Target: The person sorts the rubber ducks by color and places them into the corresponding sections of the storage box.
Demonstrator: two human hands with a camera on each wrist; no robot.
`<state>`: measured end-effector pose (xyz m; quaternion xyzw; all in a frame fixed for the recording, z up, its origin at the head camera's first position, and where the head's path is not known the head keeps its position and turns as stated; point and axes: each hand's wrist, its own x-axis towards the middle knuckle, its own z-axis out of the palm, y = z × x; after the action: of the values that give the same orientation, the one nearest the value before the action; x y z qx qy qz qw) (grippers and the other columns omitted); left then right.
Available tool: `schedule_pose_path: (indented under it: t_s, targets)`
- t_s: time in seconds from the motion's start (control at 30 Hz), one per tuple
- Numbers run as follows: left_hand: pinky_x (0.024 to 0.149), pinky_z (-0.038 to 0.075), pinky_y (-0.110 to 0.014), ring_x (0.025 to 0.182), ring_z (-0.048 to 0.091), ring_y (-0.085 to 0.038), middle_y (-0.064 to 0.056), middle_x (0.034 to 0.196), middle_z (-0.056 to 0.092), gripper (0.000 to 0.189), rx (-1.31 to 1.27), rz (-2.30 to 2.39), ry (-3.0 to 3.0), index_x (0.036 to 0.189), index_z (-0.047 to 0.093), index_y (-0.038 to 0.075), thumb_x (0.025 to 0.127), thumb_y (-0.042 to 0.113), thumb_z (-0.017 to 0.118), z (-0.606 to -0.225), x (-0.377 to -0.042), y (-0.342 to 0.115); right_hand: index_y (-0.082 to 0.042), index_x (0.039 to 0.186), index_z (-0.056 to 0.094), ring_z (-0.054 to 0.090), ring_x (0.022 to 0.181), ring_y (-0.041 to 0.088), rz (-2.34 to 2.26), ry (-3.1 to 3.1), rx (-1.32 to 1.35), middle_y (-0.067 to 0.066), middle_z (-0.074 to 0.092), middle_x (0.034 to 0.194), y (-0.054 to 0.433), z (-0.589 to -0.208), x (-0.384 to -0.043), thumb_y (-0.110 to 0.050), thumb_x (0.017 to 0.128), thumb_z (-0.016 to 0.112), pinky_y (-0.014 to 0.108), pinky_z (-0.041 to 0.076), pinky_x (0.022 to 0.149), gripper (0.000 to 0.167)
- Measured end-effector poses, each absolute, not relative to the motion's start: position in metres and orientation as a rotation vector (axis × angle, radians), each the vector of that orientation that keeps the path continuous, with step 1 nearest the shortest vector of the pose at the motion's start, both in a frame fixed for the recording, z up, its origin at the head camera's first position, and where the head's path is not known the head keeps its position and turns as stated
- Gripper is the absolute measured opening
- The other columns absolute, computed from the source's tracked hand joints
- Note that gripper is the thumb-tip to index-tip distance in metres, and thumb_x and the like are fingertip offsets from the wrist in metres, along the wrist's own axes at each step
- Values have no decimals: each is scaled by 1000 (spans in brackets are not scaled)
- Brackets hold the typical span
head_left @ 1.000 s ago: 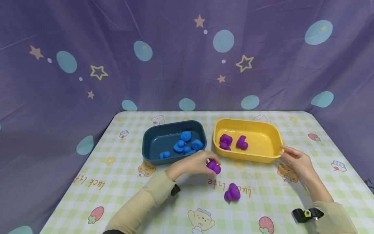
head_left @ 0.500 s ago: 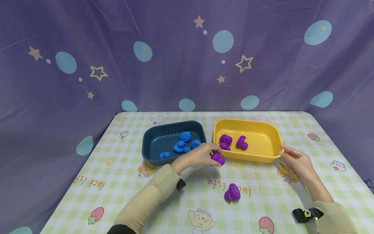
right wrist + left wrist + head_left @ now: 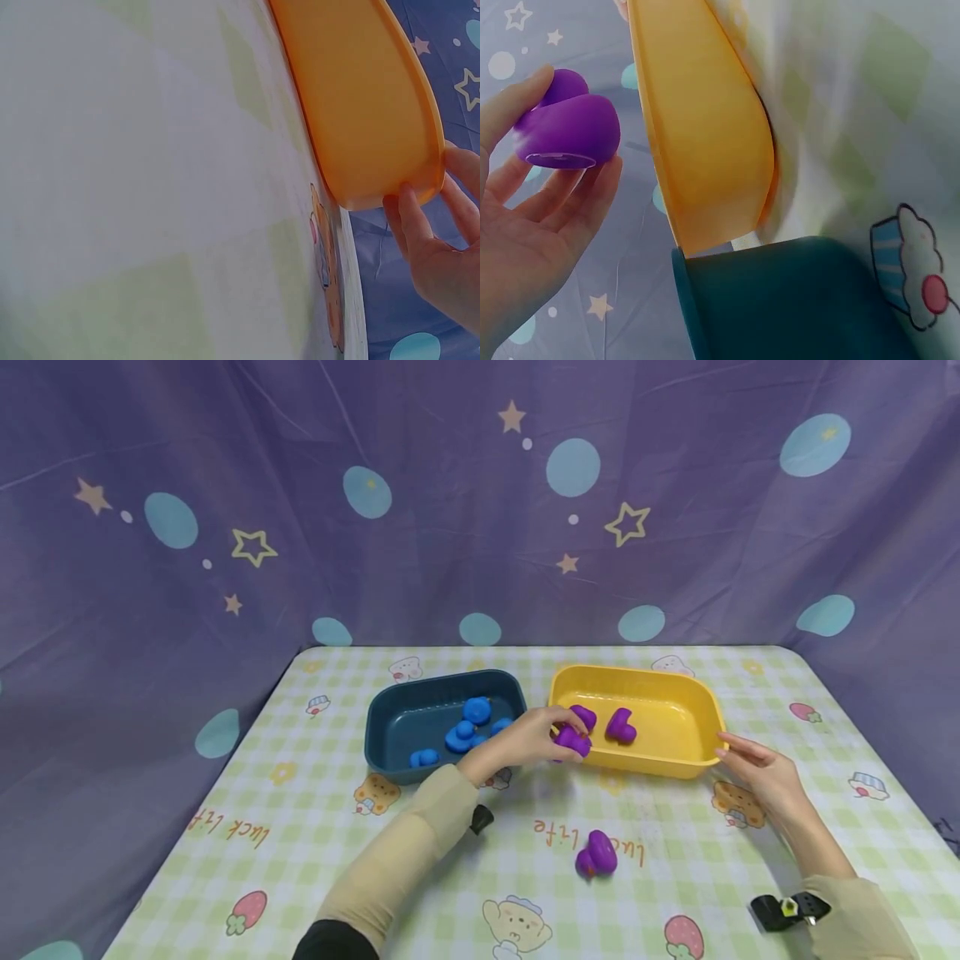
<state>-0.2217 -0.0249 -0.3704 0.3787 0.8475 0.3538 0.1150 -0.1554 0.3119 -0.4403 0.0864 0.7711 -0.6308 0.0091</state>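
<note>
My left hand (image 3: 531, 737) pinches a purple toy duck (image 3: 574, 131) between thumb and fingers. In the head view it hangs at the front left of the yellow bin (image 3: 675, 763), raised at rim height in the left wrist view. Inside that bin lie other purple ducks, one plainly visible duck (image 3: 621, 727) and another partly hidden by the left hand. My right hand (image 3: 767, 774) touches the bin's right end; its fingertips (image 3: 414, 217) rest against the outer wall. One more purple duck (image 3: 597, 853) lies on the tablecloth in front.
A dark teal bin (image 3: 382, 727) stands left of the yellow one and holds several blue ducks (image 3: 461, 737). My left forearm (image 3: 401, 852) passes in front of it. A checked cloth (image 3: 315, 827) covers the table, and a purple patterned curtain (image 3: 450, 568) hangs behind.
My left hand has carried the purple duck up and away from me, from in front of the bins to the yellow bin's front left rim. The right hand has stayed in place.
</note>
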Motion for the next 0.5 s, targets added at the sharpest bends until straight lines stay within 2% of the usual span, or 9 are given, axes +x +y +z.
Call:
schedule_pose_path:
  t_s: [0.2,0.37,0.5]
  targets:
    - [68,45,-12,84,51,-12,-3,107,59,29,1111,1059,2508,102,62,9,76,17,70,-370,-228,-16,-19,124,53,50,82,-16,-1965,2420,278,-32,50,92,311,-439,-155,-32,81,62,6,45,68,45]
    - [64,45,-13,79,51,-12,-1,102,60,34,1094,1067,2530,104,61,8,74,21,72,-371,-235,-10,-19,124,53,49,82,-16,-1966,2419,287,-31,49,93,310,-438,-155,-31,81,62,6,45,68,46]
    - [66,44,-12,81,52,-9,0,100,59,36,1069,1058,2551,104,61,8,73,21,73,-371,-239,-5,-19,124,53,49,82,-16,-1982,2401,286,-31,49,93,310,-438,-155,-31,81,62,6,45,69,45]
